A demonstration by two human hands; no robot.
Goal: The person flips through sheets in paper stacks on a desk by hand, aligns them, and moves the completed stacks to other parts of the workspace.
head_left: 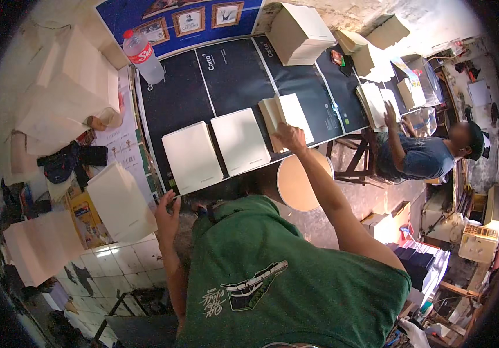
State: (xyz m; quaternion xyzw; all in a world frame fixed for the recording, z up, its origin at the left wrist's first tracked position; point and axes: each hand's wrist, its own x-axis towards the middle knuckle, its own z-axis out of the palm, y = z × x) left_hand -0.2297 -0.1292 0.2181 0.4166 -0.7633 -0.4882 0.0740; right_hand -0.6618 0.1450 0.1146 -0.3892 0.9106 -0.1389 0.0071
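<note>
My right hand (290, 138) is closed at the near edge of a stack of cream paper sheets (296, 111), with fingertips bent down onto it. The top sheets sit askew, and a second layer of paper (269, 110) shows along their left side. To the left lie two neat stacks, a middle stack of paper (239, 142) and a left stack of paper (192, 156), each with a small printed line near the bottom. My left hand (168, 213) is off the table's near left corner with its fingers bent but apart, close to the left stack's corner and holding nothing I can see.
Tall paper piles (300, 35) stand at the back of the dark table (174, 87). A plastic bottle (143, 58) with a red cap stands back left. More paper (123, 203) lies on the left side table. A round stool (304, 180) is below. A co-worker (420, 152) handles paper at right.
</note>
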